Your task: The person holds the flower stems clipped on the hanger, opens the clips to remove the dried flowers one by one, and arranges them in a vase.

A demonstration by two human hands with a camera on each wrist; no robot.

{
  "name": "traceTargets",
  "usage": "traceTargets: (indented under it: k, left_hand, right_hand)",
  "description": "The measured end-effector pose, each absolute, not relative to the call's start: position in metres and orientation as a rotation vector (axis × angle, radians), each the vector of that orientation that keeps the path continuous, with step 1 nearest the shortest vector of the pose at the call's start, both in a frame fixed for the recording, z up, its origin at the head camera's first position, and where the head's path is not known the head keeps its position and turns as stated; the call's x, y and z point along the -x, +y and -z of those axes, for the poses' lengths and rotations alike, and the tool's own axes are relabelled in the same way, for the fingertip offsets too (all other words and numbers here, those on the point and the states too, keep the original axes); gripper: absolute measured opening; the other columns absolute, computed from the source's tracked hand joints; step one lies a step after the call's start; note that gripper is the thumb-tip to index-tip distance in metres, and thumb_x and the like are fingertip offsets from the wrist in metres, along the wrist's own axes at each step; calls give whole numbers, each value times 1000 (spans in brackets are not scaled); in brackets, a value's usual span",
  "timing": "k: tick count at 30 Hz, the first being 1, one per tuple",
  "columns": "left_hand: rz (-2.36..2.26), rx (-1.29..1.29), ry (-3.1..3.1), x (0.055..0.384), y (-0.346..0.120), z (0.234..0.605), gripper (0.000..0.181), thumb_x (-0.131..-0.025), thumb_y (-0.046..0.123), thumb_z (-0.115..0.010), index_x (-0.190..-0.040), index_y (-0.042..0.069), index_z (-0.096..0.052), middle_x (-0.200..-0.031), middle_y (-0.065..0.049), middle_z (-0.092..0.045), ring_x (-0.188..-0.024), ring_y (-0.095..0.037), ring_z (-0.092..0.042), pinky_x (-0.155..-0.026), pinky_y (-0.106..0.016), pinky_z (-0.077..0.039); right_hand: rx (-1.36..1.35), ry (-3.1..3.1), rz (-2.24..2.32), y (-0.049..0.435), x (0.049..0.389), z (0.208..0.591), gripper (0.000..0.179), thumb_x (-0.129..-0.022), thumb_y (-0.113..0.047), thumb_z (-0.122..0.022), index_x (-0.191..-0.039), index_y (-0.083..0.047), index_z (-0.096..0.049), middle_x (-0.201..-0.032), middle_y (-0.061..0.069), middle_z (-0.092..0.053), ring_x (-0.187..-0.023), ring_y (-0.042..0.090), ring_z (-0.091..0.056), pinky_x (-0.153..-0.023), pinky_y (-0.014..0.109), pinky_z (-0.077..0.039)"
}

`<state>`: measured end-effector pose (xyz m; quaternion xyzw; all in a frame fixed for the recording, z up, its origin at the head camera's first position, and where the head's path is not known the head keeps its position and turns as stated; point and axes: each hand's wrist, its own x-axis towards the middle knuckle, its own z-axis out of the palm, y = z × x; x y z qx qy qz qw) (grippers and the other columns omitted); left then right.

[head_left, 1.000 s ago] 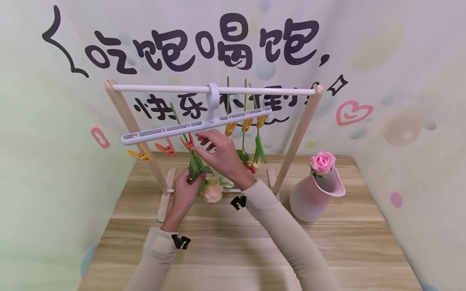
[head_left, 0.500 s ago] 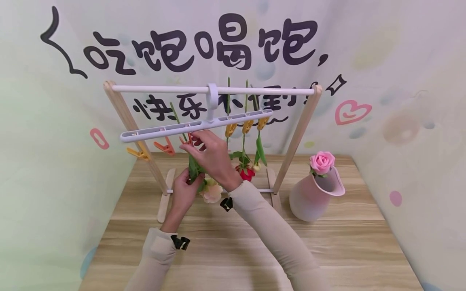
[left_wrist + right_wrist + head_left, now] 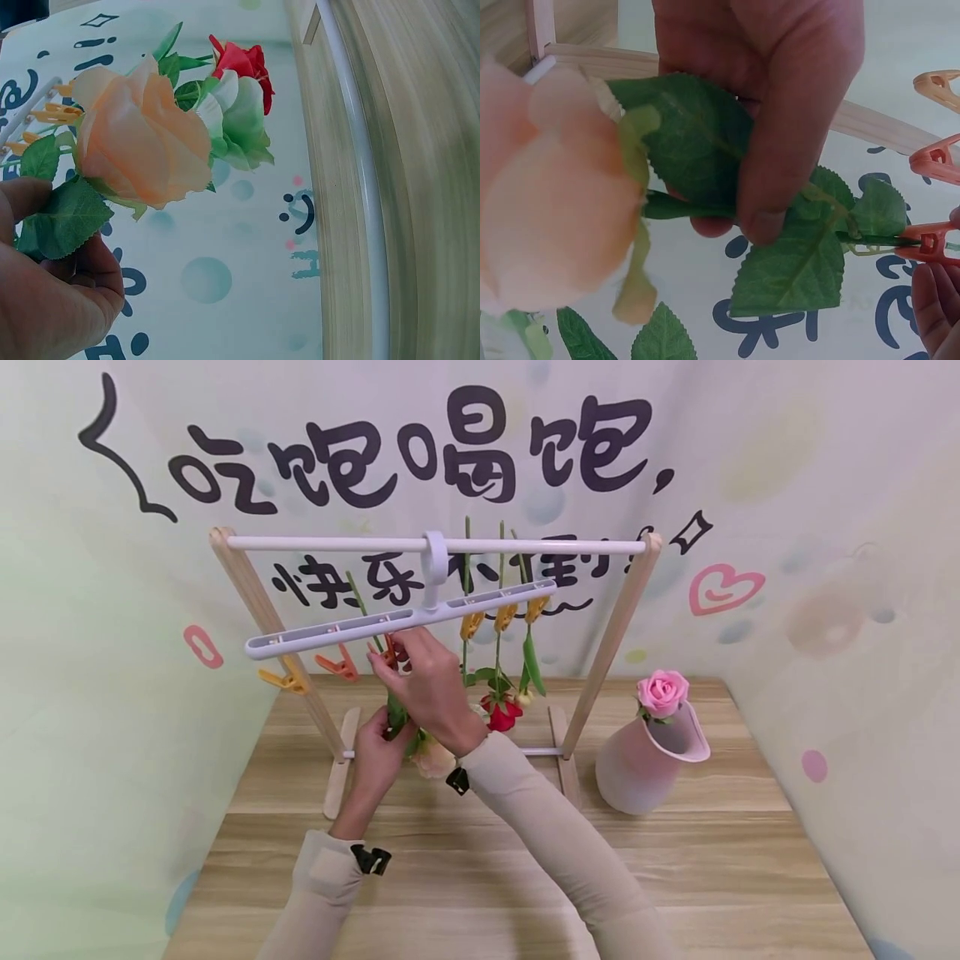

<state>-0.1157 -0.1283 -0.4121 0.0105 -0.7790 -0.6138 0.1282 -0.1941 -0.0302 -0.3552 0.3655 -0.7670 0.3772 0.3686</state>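
Observation:
My left hand (image 3: 380,756) pinches the green stem of a peach rose (image 3: 142,142) among its leaves, the bloom hanging downward. Above it my right hand (image 3: 433,689) grips an orange clip (image 3: 930,241) under the pale hanger (image 3: 337,631). The rose's stem runs into this clip, and its end sticks up behind the hanger. Left of it hang another orange clip (image 3: 339,663) and a yellow clip (image 3: 283,679), both holding nothing. On the hanger's right half, several yellow clips hold upside-down flowers, among them a red rose (image 3: 501,712) and a pale green-white flower (image 3: 238,124).
The hanger hooks over the white rod (image 3: 315,543) of a wooden stand (image 3: 618,635). At the right, a pale pink pitcher (image 3: 636,770) bears a pink rose (image 3: 663,693). All stand on a wood-grain table (image 3: 465,877) before a printed cloth backdrop.
My right hand has moved left and slightly down onto the orange clip, its fingers now around it. The red rose shows more from behind the wrist. My left hand stays almost still.

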Motion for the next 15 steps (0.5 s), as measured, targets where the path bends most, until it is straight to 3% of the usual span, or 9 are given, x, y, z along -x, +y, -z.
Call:
traceTargets:
  k: [9, 15]
  left_hand:
    - [1740, -41, -2278, 115, -129, 412, 13, -95, 4, -63, -98, -8, -63, -83, -15, -61, -58, -4, -45, -54, -20, -40]
    - [1745, -45, -2276, 115, -130, 413, 13, -95, 6, -63, -97, -7, -63, -77, -9, -58, -56, -4, -44, -54, -21, -39]
  right_hand:
    - [-945, -1958, -989, -32, 193, 354, 16, -92, -15, -68, -99, -2, -62, -81, 5, -58, -71, 11, -58, -63, 14, -46]
    - [-950, -1952, -1024, -31, 192, 354, 15, -92, -12, -68, -98, 0, -63, -81, 7, -60, -70, 15, -61, -61, 21, -52]
